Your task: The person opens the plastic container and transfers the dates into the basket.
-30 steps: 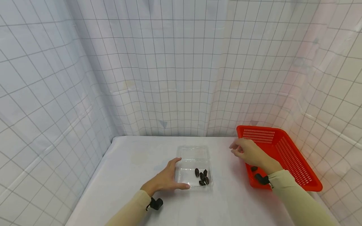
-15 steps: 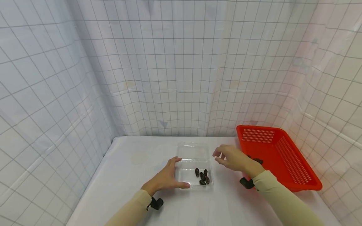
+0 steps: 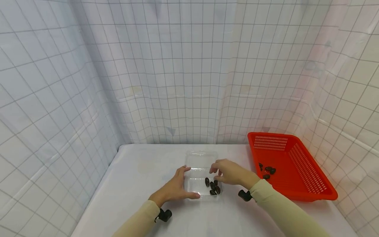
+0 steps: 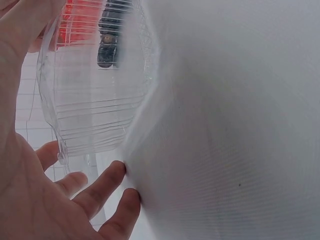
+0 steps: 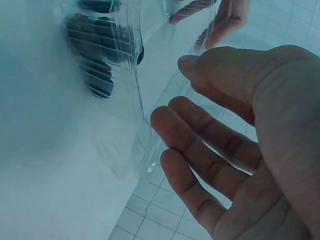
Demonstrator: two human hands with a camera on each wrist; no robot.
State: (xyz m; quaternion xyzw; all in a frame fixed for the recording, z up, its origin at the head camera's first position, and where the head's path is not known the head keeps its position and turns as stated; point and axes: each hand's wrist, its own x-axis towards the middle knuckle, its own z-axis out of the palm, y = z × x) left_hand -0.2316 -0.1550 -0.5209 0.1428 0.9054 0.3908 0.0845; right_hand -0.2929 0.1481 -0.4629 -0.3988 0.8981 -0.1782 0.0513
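Note:
A clear plastic clamshell box (image 3: 194, 186) lies on the white table with its lid (image 3: 201, 160) folded back. Several dark brown oval pieces (image 3: 212, 186), like nuts or dates, are grouped in the box's right part. My left hand (image 3: 174, 187) holds the box's left side, thumb along the front edge and a finger at the hinge; in the left wrist view two fingertips rest on the cloth. My right hand (image 3: 232, 172) is over the box's right edge, fingers loosely bent, with no held thing visible. The right wrist view shows the right fingers (image 5: 175, 127) beside the clear wall.
A red perforated basket (image 3: 319, 168) stands at the table's right side, with several similar dark pieces (image 3: 268, 168) near its left wall. White grid-lined sheets (image 3: 183, 82) enclose the table at the back and both sides.
My right hand has moved left, from over the basket's left rim to over the box, uncovering the dark pieces in the basket. The left hand and the box have stayed nearly in place.

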